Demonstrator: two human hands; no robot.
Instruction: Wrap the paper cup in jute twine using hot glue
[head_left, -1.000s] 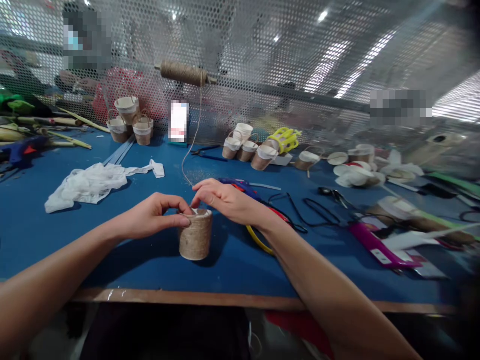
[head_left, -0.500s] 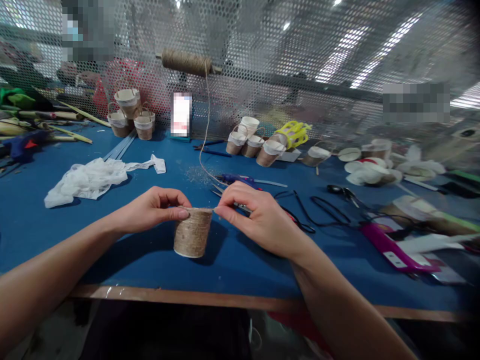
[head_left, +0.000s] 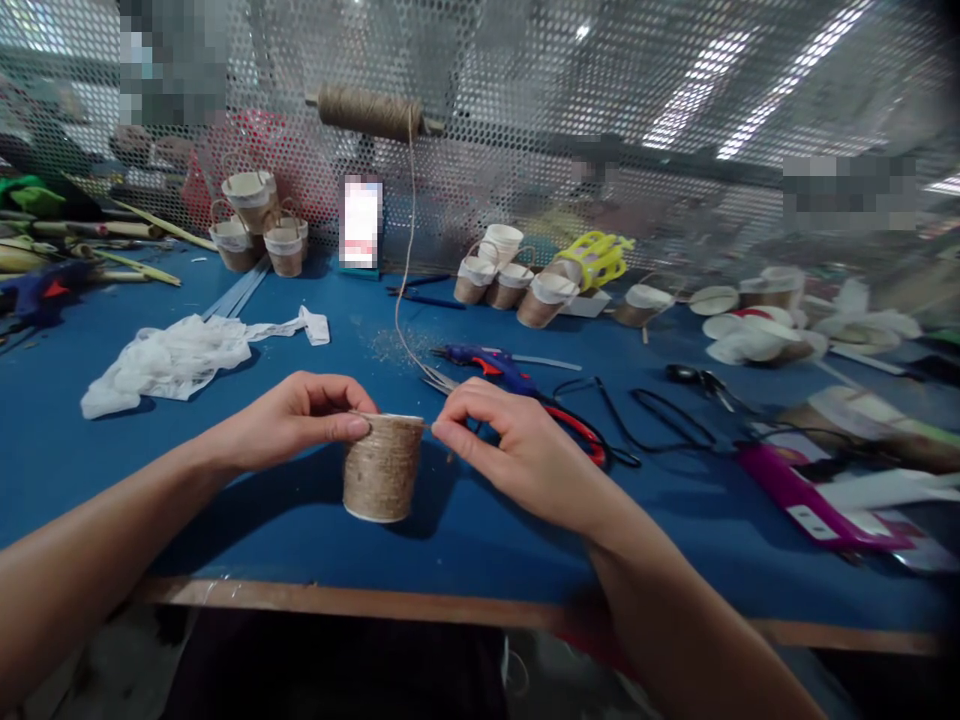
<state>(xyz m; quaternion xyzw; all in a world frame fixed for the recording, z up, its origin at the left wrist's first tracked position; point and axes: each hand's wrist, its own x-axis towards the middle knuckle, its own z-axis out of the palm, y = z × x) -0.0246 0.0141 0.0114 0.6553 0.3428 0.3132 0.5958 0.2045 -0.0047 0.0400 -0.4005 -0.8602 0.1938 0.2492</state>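
A paper cup [head_left: 381, 470] wrapped in brown twine is in front of me, its white rim and base showing. Its left upper edge is pinched between the thumb and fingers of my left hand [head_left: 319, 420]. To the right of the rim, my right hand [head_left: 510, 440] pinches a strand of twine [head_left: 426, 426] that leads to the cup. More twine runs down from a spool [head_left: 369, 110] on the mesh and passes out of sight near the right hand. Scissors [head_left: 442, 383] with red handles lie partly hidden behind that hand, beside a blue glue gun [head_left: 491, 365].
White lace fabric [head_left: 176, 360] lies to the left. Small twine-covered baskets [head_left: 472, 280] stand along the perforated metal screen, with a lit phone [head_left: 360, 225] between groups. A purple power strip [head_left: 806, 505] and black cords [head_left: 667, 415] occupy the right.
My right hand has dropped slightly, and more of the scissors and glue gun shows behind it. The cup has tipped a little, revealing more of its rim. The camera view has shifted slightly.
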